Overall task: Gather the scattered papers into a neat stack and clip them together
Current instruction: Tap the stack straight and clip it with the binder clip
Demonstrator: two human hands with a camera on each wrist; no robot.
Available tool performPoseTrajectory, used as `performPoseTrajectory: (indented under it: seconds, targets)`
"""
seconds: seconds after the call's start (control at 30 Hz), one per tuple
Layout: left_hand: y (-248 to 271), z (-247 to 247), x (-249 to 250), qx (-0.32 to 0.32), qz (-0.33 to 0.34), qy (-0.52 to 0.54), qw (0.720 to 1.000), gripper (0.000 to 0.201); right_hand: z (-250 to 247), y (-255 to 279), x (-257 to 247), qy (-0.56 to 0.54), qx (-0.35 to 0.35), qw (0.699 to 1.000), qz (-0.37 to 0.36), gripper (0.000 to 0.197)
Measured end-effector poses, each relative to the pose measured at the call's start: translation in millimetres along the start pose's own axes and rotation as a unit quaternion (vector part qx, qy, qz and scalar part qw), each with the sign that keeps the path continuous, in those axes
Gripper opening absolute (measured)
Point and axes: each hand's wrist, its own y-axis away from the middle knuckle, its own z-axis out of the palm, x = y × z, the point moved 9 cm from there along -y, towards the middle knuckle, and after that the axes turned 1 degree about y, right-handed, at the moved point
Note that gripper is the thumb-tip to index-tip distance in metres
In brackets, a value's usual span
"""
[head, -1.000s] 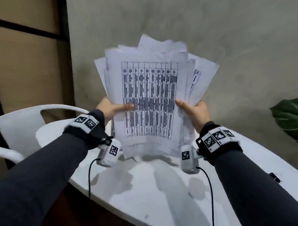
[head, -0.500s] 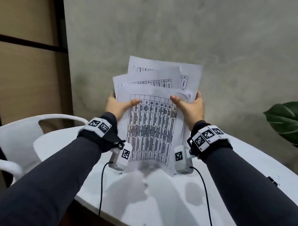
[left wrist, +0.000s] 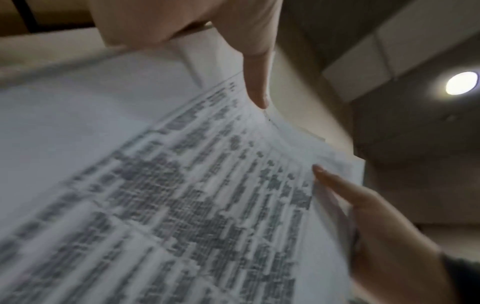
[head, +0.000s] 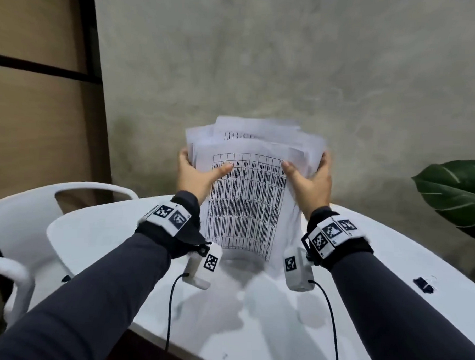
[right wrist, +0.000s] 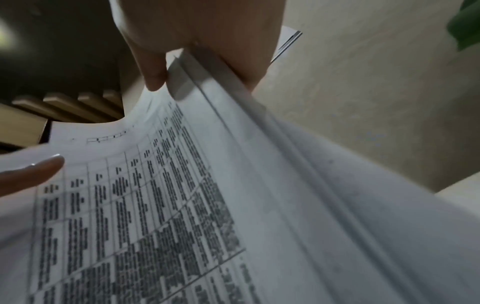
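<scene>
A sheaf of printed papers (head: 246, 196) stands upright on its lower edge on the white table (head: 101, 228), a table of text on the front sheet. My left hand (head: 195, 175) grips its left side, thumb on the front sheet. My right hand (head: 310, 180) grips the right side the same way. The upper edges are uneven and blurred. The papers (left wrist: 182, 195) fill the left wrist view, below my left thumb (left wrist: 255, 82). In the right wrist view my right hand (right wrist: 197, 41) pinches the papers' (right wrist: 233, 205) edge. A black binder clip (head: 423, 285) lies on the table, far right.
A white chair (head: 19, 219) stands against the table's left side. A green plant leaf (head: 459, 195) hangs over the far right. A grey wall rises just behind the table. Cables run from both wrist cameras across the table's near edge.
The fanned sheets have been drawn together into a narrower sheaf and lowered onto the table. Both hands slid up the sides toward the top.
</scene>
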Motion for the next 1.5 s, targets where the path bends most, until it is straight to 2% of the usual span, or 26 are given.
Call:
performPoseTrajectory:
  seconds: [0.13, 0.2, 0.23, 0.3, 0.37, 0.43, 0.5, 0.6, 0.67, 0.73, 0.83, 0.9, 0.93, 1.0, 1.07, 1.17, 1.23, 1.33, 1.37, 1.43, 1.5]
  targets:
    - [-9.8, -4.3, -2.1, -0.036, -0.023, 0.002, 0.999, 0.131, -7.8, -16.1, -39.9, 0.052, 0.032, 0.988, -0.140, 0.096]
    - [-13.2, -5.1, -2.2, -0.048, -0.022, -0.003, 0.999, 0.136, 4.2, -25.4, -55.4, 0.078, -0.017, 0.984, -0.159, 0.086]
    - [-12.9, -5.0, -1.5, -0.057, -0.023, -0.004, 0.998, 0.134, 13.2, -28.3, -56.9, 0.104, -0.054, 0.981, -0.158, 0.075]
    - [-11.4, -4.0, -2.1, -0.074, -0.020, -0.015, 0.997, 0.108, 23.5, -27.9, -51.4, 0.140, -0.107, 0.973, -0.148, 0.056]
    - [-12.8, -6.1, -5.6, -0.078, -0.018, -0.008, 0.997, 0.083, 20.1, -26.6, -45.8, 0.138, -0.089, 0.976, -0.146, 0.054]
    - [-16.4, -8.2, -8.0, -0.085, -0.015, 0.014, 0.996, 0.076, 9.7, -30.4, -41.5, 0.096, -0.044, 0.986, -0.126, 0.056]
    - [-15.6, -7.7, -5.5, -0.105, -0.012, 0.035, 0.994, 0.072, 5.7, -33.9, -32.7, 0.054, -0.039, 0.995, -0.080, 0.051]
    - [-14.0, -8.9, -11.1, -0.129, -0.021, 0.053, 0.990, 0.105, 10.1, -28.3, 5.2, -0.049, -0.064, 0.996, 0.028, 0.044]
    - [-13.4, -10.3, -18.0, -0.134, -0.028, 0.053, 0.989, 0.123, 14.7, -16.2, 26.6, -0.068, -0.076, 0.992, 0.070, 0.058]
    - [-15.6, -9.9, -20.5, -0.137, -0.029, 0.049, 0.989, 0.114, 14.1, -9.1, 25.5, -0.007, -0.066, 0.997, 0.043, 0.085]
    - [-17.5, -7.9, -17.2, -0.138, -0.028, 0.044, 0.989, 0.097, 8.5, -17.9, -25.6, 0.080, -0.017, 0.989, -0.121, 0.101]
    - [-19.3, -7.9, -16.6, -0.140, -0.032, 0.043, 0.989, 0.097, 16.4, -23.9, -53.2, 0.146, -0.032, 0.968, -0.203, 0.093]
    - [-20.3, -7.7, -17.4, -0.143, -0.034, 0.044, 0.988, 0.097, 21.1, -26.0, -56.6, 0.175, -0.043, 0.959, -0.220, 0.083]
    - [-19.4, -6.8, -17.0, -0.153, -0.041, 0.038, 0.987, 0.094, 21.4, -26.0, -52.9, 0.192, -0.045, 0.956, -0.218, 0.058]
    - [-19.4, -5.9, -17.5, -0.159, -0.043, 0.034, 0.986, 0.083, 13.5, -21.3, -43.8, 0.161, -0.006, 0.968, -0.195, 0.041]
    - [-19.5, -5.8, -15.7, -0.154, -0.045, 0.046, 0.986, 0.078, 7.4, -13.2, -46.1, 0.119, 0.034, 0.971, -0.203, 0.045]
    - [-19.8, -6.3, -16.0, -0.154, -0.049, 0.047, 0.986, 0.083, 14.1, -12.9, -49.6, 0.123, -0.009, 0.969, -0.215, 0.051]
    - [-16.6, -7.2, -18.3, -0.160, -0.056, 0.038, 0.985, 0.092, 14.6, -13.8, -40.5, 0.156, -0.034, 0.968, -0.192, 0.035]
    - [-14.9, -7.3, -19.2, -0.161, -0.059, 0.036, 0.984, 0.087, 10.5, -13.3, -36.5, 0.145, -0.023, 0.974, -0.172, 0.033]
    - [-11.9, -7.3, -19.4, -0.157, -0.059, 0.020, 0.986, 0.058, 7.5, -12.9, -32.1, 0.127, -0.009, 0.983, -0.135, 0.039]
    - [-12.8, -8.4, -20.0, -0.141, -0.059, -0.004, 0.988, 0.035, 11.6, -12.5, -42.4, 0.208, 0.006, 0.968, -0.139, 0.062]
